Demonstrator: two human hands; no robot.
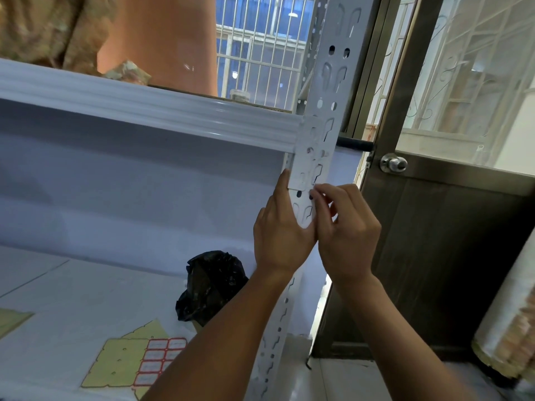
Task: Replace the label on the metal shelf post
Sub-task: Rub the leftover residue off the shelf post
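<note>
Label sheet (pixel 157 361), red-bordered stickers on yellow backing, lies on lower shelf (pixel 72 299), near black bag (pixel 210 285). Left hand (pixel 282 230) wraps metal shelf post (pixel 324 117), fingers together, thumb flat along post's left edge. Right hand (pixel 346 230) fingertips bunched at post's right edge; whether pinching label, cannot tell. Translucent white label (pixel 305 166) stuck on post just above both hands. Door knob (pixel 393 163) beyond.

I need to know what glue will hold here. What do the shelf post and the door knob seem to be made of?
The shelf post looks like thin sheet metal painted a pale, slightly glossy grey: punched holes and keyhole slots run along it. The door knob looks like polished metal, possibly steel or chrome plate: it is silvery with bright reflections.
</note>
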